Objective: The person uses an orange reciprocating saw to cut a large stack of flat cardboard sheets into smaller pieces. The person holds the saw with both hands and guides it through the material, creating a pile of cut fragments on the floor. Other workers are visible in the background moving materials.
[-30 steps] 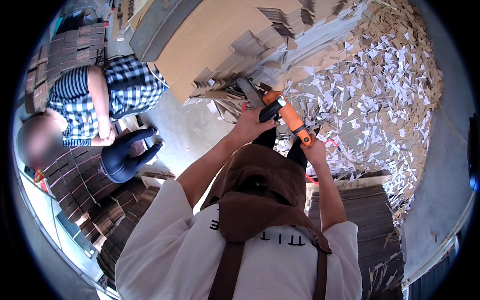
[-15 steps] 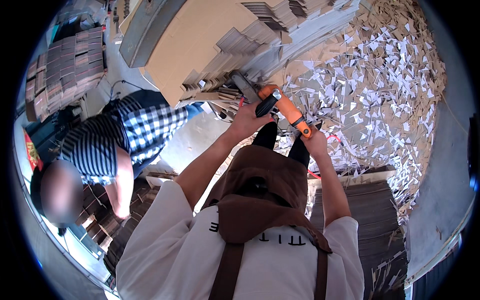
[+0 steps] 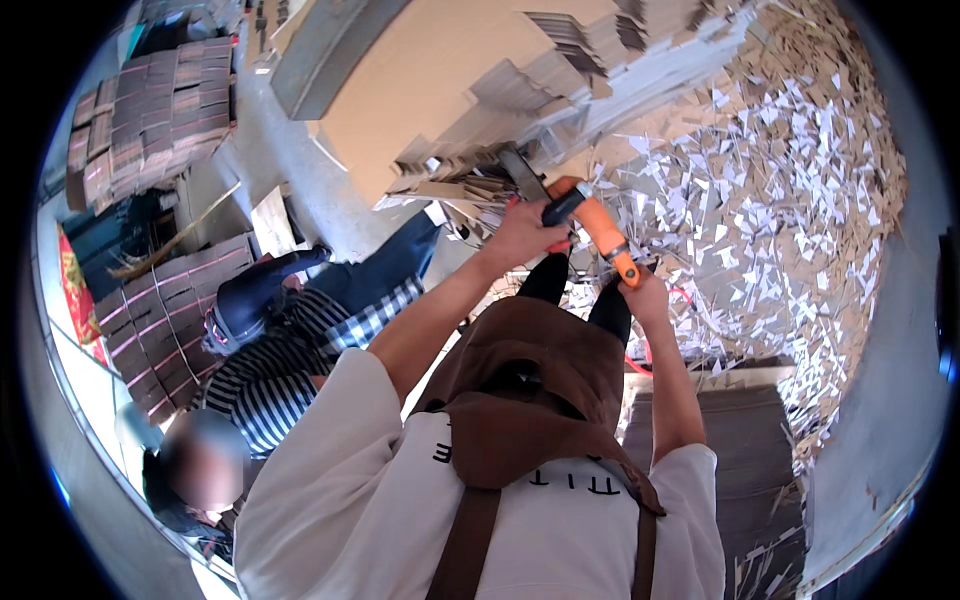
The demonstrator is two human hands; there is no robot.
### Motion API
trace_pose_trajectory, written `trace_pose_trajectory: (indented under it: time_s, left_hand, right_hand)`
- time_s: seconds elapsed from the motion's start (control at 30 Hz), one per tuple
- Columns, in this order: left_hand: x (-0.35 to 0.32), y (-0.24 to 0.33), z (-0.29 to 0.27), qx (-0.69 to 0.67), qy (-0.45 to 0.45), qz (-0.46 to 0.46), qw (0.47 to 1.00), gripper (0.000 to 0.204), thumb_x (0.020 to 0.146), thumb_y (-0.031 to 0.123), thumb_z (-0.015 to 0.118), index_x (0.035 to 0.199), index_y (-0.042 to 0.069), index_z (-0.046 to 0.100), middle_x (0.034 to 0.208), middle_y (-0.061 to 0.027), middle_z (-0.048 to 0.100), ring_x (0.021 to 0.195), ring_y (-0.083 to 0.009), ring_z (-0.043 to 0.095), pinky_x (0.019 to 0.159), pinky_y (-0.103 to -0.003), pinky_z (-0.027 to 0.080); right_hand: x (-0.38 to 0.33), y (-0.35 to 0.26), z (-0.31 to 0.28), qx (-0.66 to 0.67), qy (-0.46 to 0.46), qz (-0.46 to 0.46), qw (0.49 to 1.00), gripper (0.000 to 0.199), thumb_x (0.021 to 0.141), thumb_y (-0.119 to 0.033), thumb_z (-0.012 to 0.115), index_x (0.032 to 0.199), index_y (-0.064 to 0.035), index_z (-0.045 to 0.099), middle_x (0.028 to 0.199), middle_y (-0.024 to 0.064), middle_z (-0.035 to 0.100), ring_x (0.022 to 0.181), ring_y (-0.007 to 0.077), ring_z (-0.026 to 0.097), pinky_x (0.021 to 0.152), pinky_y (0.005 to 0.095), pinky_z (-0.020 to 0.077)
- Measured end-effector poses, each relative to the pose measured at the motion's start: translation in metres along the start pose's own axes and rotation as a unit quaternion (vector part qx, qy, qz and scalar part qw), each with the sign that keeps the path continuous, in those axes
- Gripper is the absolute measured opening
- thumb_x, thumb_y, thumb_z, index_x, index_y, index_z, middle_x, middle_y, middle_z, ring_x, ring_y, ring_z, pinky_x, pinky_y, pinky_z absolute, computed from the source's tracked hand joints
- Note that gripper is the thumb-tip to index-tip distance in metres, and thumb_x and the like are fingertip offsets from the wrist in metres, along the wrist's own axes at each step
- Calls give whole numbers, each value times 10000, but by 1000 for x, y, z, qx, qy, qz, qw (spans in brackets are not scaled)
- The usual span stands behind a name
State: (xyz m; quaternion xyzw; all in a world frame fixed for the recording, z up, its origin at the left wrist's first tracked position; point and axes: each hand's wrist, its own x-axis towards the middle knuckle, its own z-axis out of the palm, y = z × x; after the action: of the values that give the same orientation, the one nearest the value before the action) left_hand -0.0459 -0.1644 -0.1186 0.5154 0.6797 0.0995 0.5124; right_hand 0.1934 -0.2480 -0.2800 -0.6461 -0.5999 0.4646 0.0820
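An orange power tool (image 3: pixel 604 226) with a black side handle and a grey bar (image 3: pixel 524 174) at its front is held between my two hands. My left hand (image 3: pixel 527 234) is closed around the black handle. My right hand (image 3: pixel 644 290) grips the rear end of the orange body. The bar's tip reaches the near corner of a tall stack of die-cut cardboard sheets (image 3: pixel 440 85), beside loose brown strips sticking out of its edge. Whether the bar touches the stack I cannot tell. A thin red hose (image 3: pixel 637 366) runs below my right hand.
Cardboard and white paper scraps (image 3: pixel 740 200) heap over the floor to the right. A dark flat stack (image 3: pixel 740 450) lies by my right side. At left a person in a striped top (image 3: pixel 275 385) bends over near tied cardboard bundles (image 3: pixel 160 320). More bundles (image 3: pixel 165 115) stand behind.
Both my hands and the tool have shifted slightly right in the view, still holding on. The person at left has moved lower and nearer to me, uncovering the tied bundles.
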Motion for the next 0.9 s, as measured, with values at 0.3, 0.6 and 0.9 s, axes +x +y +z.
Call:
trace_pose_trajectory:
  time_s: [0.3,0.6,0.9]
  left_hand:
    - [-143,59,0,-4,-57,27,998,379,795,281,671,1007,-14,566,752,-171,600,713,-280,624,657,-362,470]
    - [-209,33,-77,41,-96,97,990,436,790,297,673,1060,-16,533,780,-197,608,743,-337,629,700,-396,486]
    - [-225,-1,-153,73,-156,221,960,381,791,267,671,984,-33,535,758,-218,617,737,-377,633,675,-420,490]
  right_hand:
    - [-130,-24,-51,15,-17,-20,1000,243,750,-160,676,928,-12,601,723,203,631,715,398,631,607,428,491]
    - [-187,-115,-8,93,43,-24,994,257,721,-179,708,915,-41,609,749,195,644,748,385,636,641,428,506]
    - [-231,-186,71,118,119,21,986,272,754,-131,681,974,7,600,758,194,633,742,344,645,654,387,494]
